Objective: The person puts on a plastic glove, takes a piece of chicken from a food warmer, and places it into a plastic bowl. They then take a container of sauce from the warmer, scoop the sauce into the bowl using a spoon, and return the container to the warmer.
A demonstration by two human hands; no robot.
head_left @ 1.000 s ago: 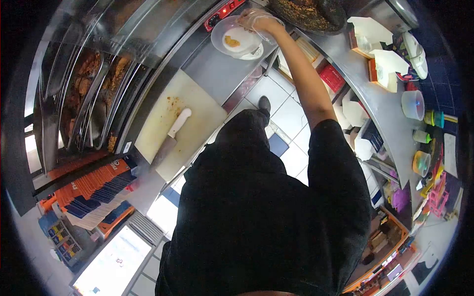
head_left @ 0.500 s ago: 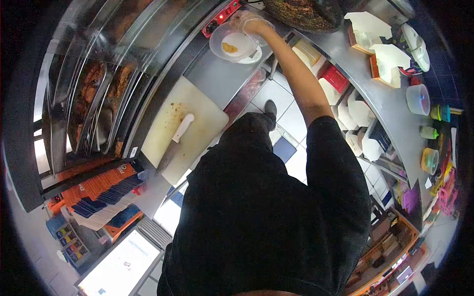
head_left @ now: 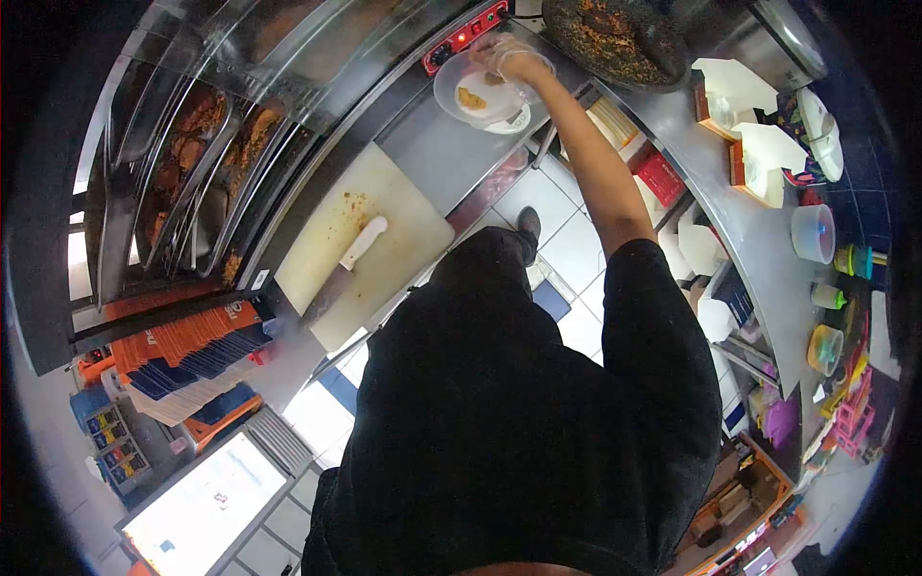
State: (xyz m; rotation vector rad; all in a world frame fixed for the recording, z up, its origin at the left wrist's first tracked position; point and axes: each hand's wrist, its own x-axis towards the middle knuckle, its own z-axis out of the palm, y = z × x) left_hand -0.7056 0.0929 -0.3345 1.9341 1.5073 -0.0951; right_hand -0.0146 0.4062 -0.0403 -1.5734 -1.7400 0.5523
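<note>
My right hand (head_left: 516, 63), in a clear plastic glove, is at the far end of the steel counter, over the upper right side of a clear plastic bowl (head_left: 447, 94). Its fingers are curled and partly blurred; what they hold, if anything, is hidden. A small heap of brownish food (head_left: 471, 98) lies in the bowl. The bowl sits on a white kitchen scale (head_left: 517, 119), which shows at its lower right. Closer to me, a white-handled knife (head_left: 363, 242) lies on a cream cutting board (head_left: 408, 206) with brown crumbs. My left hand is out of sight.
Steel food pans (head_left: 197, 144) with cooked food stand at left. A dark pan (head_left: 619, 43) with orange-brown residue is beyond my hand. Open white cartons (head_left: 735, 86) and tubs (head_left: 813, 233) line the right counter. Folded orange packaging (head_left: 187, 341) and a lit screen (head_left: 206, 504) are at lower left.
The view has shifted a little, so the counter items appear further right. My right hand stays at the bowl, with its fingers slightly changed in position.
</note>
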